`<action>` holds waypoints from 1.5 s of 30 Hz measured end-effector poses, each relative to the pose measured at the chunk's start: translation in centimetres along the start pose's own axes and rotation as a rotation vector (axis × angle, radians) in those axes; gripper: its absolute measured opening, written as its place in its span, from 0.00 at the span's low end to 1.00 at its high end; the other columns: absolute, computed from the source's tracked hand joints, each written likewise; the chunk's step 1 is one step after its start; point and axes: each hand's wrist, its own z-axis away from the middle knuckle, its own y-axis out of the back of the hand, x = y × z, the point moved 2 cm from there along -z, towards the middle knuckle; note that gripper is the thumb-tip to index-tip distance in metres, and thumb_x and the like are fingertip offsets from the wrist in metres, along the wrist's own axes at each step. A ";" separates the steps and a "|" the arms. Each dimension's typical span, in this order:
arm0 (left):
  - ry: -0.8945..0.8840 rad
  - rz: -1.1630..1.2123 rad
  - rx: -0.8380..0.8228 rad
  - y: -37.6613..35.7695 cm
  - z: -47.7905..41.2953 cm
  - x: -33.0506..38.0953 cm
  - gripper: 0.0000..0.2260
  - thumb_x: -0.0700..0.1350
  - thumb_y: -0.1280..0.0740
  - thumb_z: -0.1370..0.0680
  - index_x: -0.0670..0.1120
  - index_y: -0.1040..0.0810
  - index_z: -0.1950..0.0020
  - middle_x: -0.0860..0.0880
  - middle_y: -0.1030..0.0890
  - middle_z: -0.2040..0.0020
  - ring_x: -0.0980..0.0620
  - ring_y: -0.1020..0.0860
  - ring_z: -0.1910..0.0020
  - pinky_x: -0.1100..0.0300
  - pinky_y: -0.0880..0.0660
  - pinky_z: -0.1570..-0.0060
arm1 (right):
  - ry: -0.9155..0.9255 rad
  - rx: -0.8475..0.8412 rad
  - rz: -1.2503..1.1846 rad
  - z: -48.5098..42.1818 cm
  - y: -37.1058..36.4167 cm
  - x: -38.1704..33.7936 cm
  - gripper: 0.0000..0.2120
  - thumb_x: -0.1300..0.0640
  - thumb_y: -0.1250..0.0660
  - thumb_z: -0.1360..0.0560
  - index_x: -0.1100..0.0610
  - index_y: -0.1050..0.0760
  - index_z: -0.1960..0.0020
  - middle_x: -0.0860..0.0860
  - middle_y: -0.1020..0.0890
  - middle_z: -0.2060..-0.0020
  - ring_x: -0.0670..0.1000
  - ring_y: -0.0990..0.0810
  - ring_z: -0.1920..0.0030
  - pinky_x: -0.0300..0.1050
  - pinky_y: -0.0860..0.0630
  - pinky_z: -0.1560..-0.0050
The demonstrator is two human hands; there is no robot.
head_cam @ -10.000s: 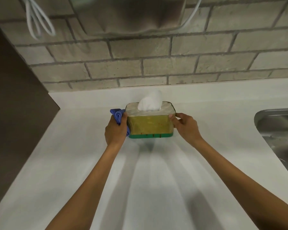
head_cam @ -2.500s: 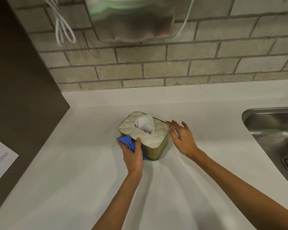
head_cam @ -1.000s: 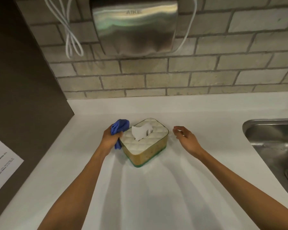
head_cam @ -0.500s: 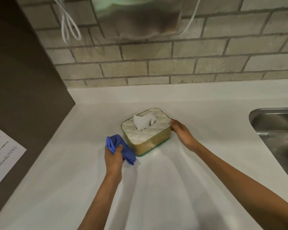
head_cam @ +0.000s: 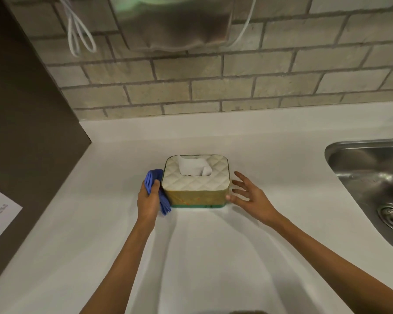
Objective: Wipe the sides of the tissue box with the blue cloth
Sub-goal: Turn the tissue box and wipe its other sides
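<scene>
Tissue box sits on white counter, between both hands. Left hand clenched on blue cloth, pressing it against box's left side. Right hand spread open, thumb at right corner. Quilted cream top, gold sides, green base, 1 tissue up.

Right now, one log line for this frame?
left hand: blue cloth on tissue box left side | right hand: open, thumb at right corner
</scene>
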 end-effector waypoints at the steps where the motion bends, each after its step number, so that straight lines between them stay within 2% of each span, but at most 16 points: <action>1: -0.011 -0.009 -0.018 0.0 -0.3 -0.1 0.17 0.46 0.41 0.20 0.43 0.31 0.32 0.41 0.24 0.37 0.44 0.26 0.39 0.56 0.30 0.42 | -0.003 -0.015 -0.017 -0.5 -0.2 0.0 0.37 0.53 0.29 0.30 0.49 0.43 0.26 0.46 0.29 0.37 0.47 0.27 0.38 0.28 0.26 0.48; 3: -0.036 -0.026 -0.062 -0.2 -0.3 -0.1 0.17 0.47 0.41 0.20 0.44 0.30 0.33 0.42 0.23 0.38 0.45 0.25 0.40 0.57 0.30 0.43 | 0.019 -0.032 -0.060 -1.1 -0.7 -0.2 0.36 0.54 0.30 0.29 0.49 0.43 0.26 0.45 0.29 0.36 0.46 0.27 0.38 0.26 0.27 0.48; 7: -0.076 -0.079 -0.080 -0.7 -0.1 0.7 0.18 0.47 0.38 0.21 0.44 0.30 0.32 0.42 0.23 0.37 0.44 0.25 0.39 0.52 0.29 0.38 | 0.046 0.032 -0.085 -1.5 -0.9 -0.7 0.33 0.55 0.30 0.29 0.50 0.39 0.27 0.43 0.25 0.42 0.42 0.24 0.45 0.24 0.27 0.54; 10: -0.120 -0.155 -0.023 -0.8 -0.4 1.8 0.17 0.49 0.38 0.21 0.44 0.27 0.34 0.42 0.21 0.41 0.43 0.24 0.42 0.51 0.28 0.39 | 0.042 0.093 -0.079 -1.9 -0.7 -1.5 0.31 0.51 0.29 0.30 0.50 0.35 0.30 0.48 0.21 0.42 0.44 0.22 0.44 0.33 0.25 0.48; 13: -0.150 -0.280 0.046 -0.7 -0.9 3.0 0.15 0.54 0.40 0.22 0.46 0.24 0.41 0.45 0.20 0.49 0.46 0.24 0.51 0.54 0.29 0.49 | 0.024 0.123 -0.026 -2.1 -0.1 -2.8 0.29 0.43 0.30 0.32 0.48 0.29 0.33 0.51 0.15 0.50 0.47 0.17 0.50 0.43 0.24 0.43; 17: -0.157 -0.361 0.065 -0.8 -1.9 5.1 0.12 0.58 0.40 0.24 0.50 0.24 0.54 0.48 0.22 0.57 0.47 0.25 0.57 0.57 0.33 0.56 | -0.035 0.161 0.000 -2.3 0.3 -4.1 0.27 0.38 0.32 0.33 0.52 0.23 0.40 0.51 0.13 0.59 0.49 0.14 0.61 0.51 0.22 0.43; 20: -0.163 -0.386 0.027 -1.1 -2.5 6.1 0.15 0.62 0.38 0.26 0.51 0.25 0.56 0.51 0.23 0.61 0.48 0.25 0.60 0.57 0.33 0.58 | -0.085 0.183 -0.044 -3.0 0.5 -4.5 0.27 0.37 0.32 0.34 0.55 0.21 0.44 0.51 0.14 0.61 0.51 0.14 0.63 0.53 0.20 0.47; 26: -0.170 -0.422 -0.030 -2.0 -3.4 6.4 0.17 0.63 0.36 0.27 0.50 0.24 0.52 0.48 0.21 0.57 0.47 0.24 0.57 0.57 0.31 0.56 | -0.170 0.248 -0.006 -4.6 0.8 -5.0 0.28 0.34 0.33 0.35 0.54 0.23 0.46 0.52 0.16 0.58 0.53 0.16 0.58 0.48 0.20 0.54; 29: -0.174 -0.448 -0.010 -2.4 -3.8 6.5 0.20 0.63 0.37 0.27 0.47 0.23 0.48 0.48 0.21 0.57 0.47 0.24 0.57 0.56 0.30 0.56 | -0.200 0.235 -0.033 -5.3 0.4 -4.5 0.26 0.36 0.34 0.33 0.54 0.28 0.45 0.53 0.21 0.46 0.54 0.22 0.45 0.54 0.25 0.41; 31: -0.172 -0.456 0.003 -2.5 -4.0 6.5 0.21 0.63 0.37 0.27 0.47 0.23 0.48 0.48 0.22 0.57 0.47 0.25 0.57 0.56 0.31 0.57 | -0.174 0.218 -0.113 -5.5 0.0 -4.4 0.26 0.39 0.34 0.30 0.54 0.32 0.39 0.52 0.26 0.38 0.53 0.27 0.36 0.56 0.29 0.35; 33: -0.167 -0.457 0.013 -2.7 -4.1 6.5 0.21 0.63 0.37 0.27 0.47 0.23 0.48 0.48 0.22 0.58 0.47 0.25 0.58 0.56 0.31 0.57 | -0.105 0.181 -0.202 -5.5 -0.4 -4.6 0.25 0.44 0.35 0.27 0.50 0.37 0.34 0.53 0.29 0.34 0.53 0.30 0.32 0.57 0.30 0.34; 35: -0.161 -0.452 0.024 -2.8 -4.3 6.6 0.21 0.62 0.37 0.27 0.47 0.23 0.47 0.48 0.22 0.57 0.47 0.25 0.57 0.56 0.30 0.56 | -0.032 0.103 -0.238 -5.5 -0.5 -4.6 0.23 0.46 0.37 0.26 0.45 0.38 0.32 0.53 0.29 0.33 0.54 0.30 0.32 0.51 0.26 0.38; 37: -0.154 -0.433 0.031 -2.8 -4.6 6.6 0.20 0.62 0.36 0.27 0.47 0.23 0.46 0.49 0.22 0.57 0.47 0.25 0.57 0.55 0.29 0.55 | -0.004 -0.019 -0.189 -5.3 0.0 -4.1 0.32 0.45 0.33 0.29 0.43 0.42 0.29 0.47 0.33 0.30 0.51 0.30 0.33 0.42 0.26 0.41; 40: -0.152 -0.372 0.008 -2.7 -5.1 6.3 0.19 0.59 0.36 0.26 0.46 0.23 0.45 0.47 0.21 0.55 0.46 0.24 0.55 0.51 0.26 0.49 | 0.006 -0.234 -0.010 -5.4 0.8 -3.2 0.56 0.49 0.21 0.41 0.40 0.55 0.26 0.35 0.37 0.33 0.47 0.34 0.33 0.44 0.35 0.33; 42: -0.146 -0.318 0.010 -2.4 -5.2 6.2 0.16 0.55 0.36 0.24 0.44 0.23 0.45 0.44 0.20 0.53 0.43 0.23 0.53 0.49 0.26 0.46 | 0.021 -0.260 0.092 -5.6 1.1 -3.0 0.61 0.52 0.19 0.43 0.40 0.58 0.26 0.30 0.37 0.37 0.46 0.35 0.33 0.43 0.36 0.33; 45: -0.162 -0.243 0.065 -2.0 -4.8 6.2 0.12 0.48 0.38 0.22 0.40 0.23 0.47 0.42 0.21 0.55 0.41 0.23 0.53 0.48 0.25 0.46 | 0.060 -0.181 0.161 -5.9 1.1 -3.1 0.59 0.57 0.19 0.42 0.46 0.57 0.25 0.35 0.36 0.37 0.47 0.32 0.36 0.41 0.33 0.36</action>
